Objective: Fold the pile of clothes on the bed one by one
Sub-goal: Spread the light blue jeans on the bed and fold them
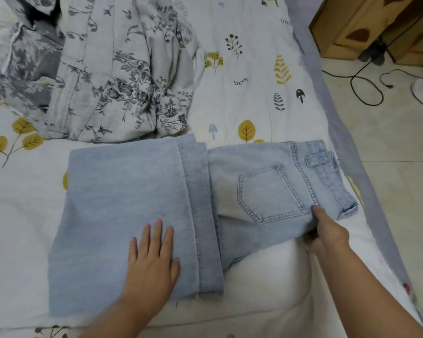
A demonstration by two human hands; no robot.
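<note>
Jeans (pixel 137 211) lying half-folded on bed (pixel 254 93), below floral pile (pixel 103 76). Left hand (pixel 152 259) pressing flat, fingers straight; right hand (pixel 325 230) pinching waist edge. Best folded over leftward, edges aligned.

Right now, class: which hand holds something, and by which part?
The right hand grips the jeans at their near edge, just below the back pocket. The left hand only presses flat on them.

We are seeing the jeans (pixel 156 203) lying across the bed (pixel 254 69), the heap of clothes (pixel 103 76) behind them, a cabinet (pixel 366 23) standing on the floor (pixel 401 142) to the right.
</note>
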